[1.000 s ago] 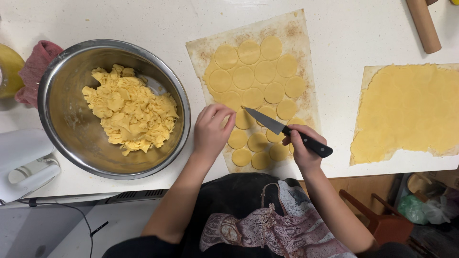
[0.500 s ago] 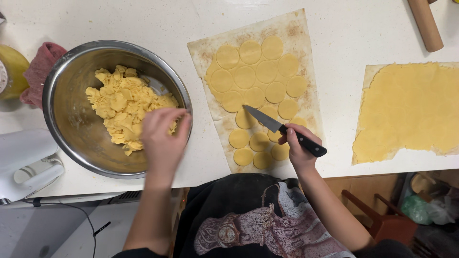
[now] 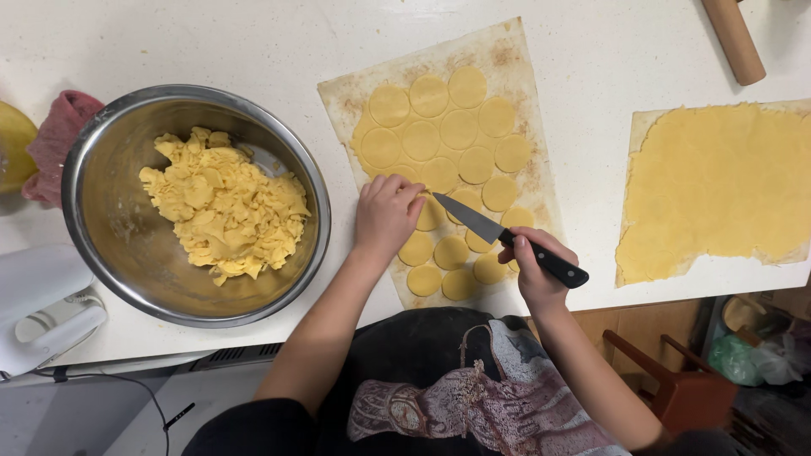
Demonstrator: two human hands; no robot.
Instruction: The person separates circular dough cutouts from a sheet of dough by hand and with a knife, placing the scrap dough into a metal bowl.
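Many pale yellow dough rounds lay cut on browned baking paper mid-desk. Left hand rested on the sheet's near rounds, fingers curled, holding nothing I could tell. Right hand had fingers wrapped around a black-handled knife, blade over the rounds. Steel bowl of scraps sat left.

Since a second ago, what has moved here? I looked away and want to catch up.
The left hand went from the dough rounds to the bowl of scraps, then came back to the rounds on the paper. The right hand kept hold of the knife, its blade over the rounds. The bowl, the rolled sheet and the rolling pin stayed put.
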